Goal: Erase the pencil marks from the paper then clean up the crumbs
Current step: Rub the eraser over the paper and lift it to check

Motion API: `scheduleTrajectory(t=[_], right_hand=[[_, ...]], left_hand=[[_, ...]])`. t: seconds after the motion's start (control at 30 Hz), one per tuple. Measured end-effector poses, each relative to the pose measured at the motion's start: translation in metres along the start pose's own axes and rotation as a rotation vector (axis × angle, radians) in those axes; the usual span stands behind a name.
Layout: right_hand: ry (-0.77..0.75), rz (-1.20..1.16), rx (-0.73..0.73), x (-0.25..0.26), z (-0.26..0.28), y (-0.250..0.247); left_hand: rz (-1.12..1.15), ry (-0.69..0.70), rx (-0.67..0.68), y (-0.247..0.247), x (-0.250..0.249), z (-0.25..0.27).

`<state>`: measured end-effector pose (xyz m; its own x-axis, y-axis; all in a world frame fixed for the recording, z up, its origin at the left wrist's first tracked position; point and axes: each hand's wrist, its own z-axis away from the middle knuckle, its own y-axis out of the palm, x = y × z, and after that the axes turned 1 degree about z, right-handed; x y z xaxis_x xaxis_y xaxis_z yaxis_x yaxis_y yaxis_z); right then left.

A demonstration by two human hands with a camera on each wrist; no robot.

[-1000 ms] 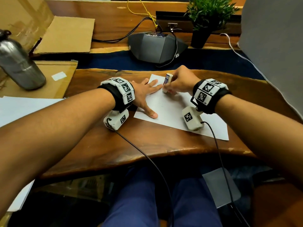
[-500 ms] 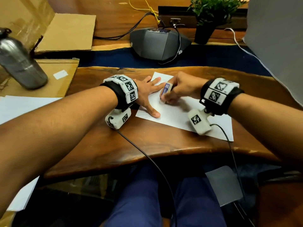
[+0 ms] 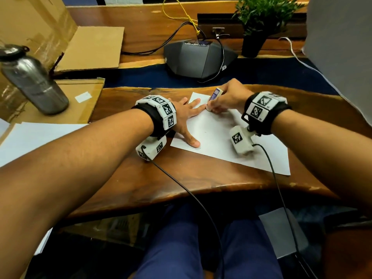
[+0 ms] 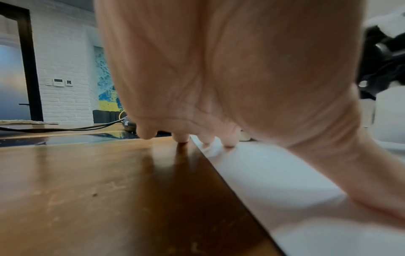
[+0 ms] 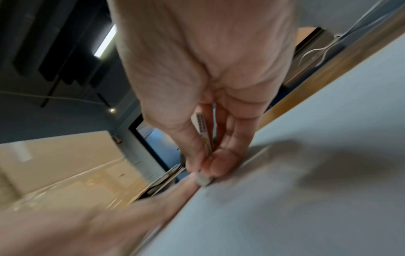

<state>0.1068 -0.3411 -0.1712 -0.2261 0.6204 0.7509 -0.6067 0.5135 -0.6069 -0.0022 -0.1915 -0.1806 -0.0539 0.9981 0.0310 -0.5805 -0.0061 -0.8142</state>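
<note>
A white sheet of paper [image 3: 219,135] lies on the wooden desk [image 3: 141,178]. My left hand [image 3: 187,117] lies flat on the sheet's left part, fingers spread, thumb [image 3: 192,140] near its front edge; in the left wrist view the fingertips [image 4: 229,142] press on the paper [image 4: 285,181]. My right hand [image 3: 229,97] pinches a white eraser in a blue sleeve [image 3: 214,96], tilted, its tip on the paper's far part beside my left fingertips. The right wrist view shows the eraser [image 5: 203,138] between thumb and fingers, its tip on the sheet [image 5: 306,199]. A tiny dark speck [image 3: 205,132] lies mid-sheet.
A steel bottle [image 3: 34,81] stands on cardboard [image 3: 66,105] at the left. A grey conference speaker [image 3: 199,59] with cables and a potted plant [image 3: 259,23] sit behind the desk. More white paper [image 3: 36,137] lies at the left. Wrist camera cables hang over the desk's front edge.
My right hand has moved the eraser back and forth over the far part of the sheet. The left hand has stayed flat on the paper.
</note>
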Motion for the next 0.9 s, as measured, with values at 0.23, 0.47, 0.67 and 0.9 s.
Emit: scheduleTrajectory(t=[0.23, 0.47, 0.67, 0.9], right_hand=[[-0.031, 0.063, 0.172, -0.005, 0.02, 0.009], [-0.056, 0.111, 0.207, -0.007, 0.034, 0.018], [0.002, -0.026, -0.005, -0.005, 0.001, -0.007], [-0.033, 0.062, 0.24, -0.01, 0.037, 0.015]], left_hand=[[0.0, 0.014, -0.003, 0.001, -0.001, -0.001], [-0.029, 0.005, -0.004, 0.001, 0.001, -0.002], [-0.096, 0.027, -0.054, -0.003, -0.007, 0.0], [-0.062, 0.008, -0.034, -0.011, -0.015, -0.001]])
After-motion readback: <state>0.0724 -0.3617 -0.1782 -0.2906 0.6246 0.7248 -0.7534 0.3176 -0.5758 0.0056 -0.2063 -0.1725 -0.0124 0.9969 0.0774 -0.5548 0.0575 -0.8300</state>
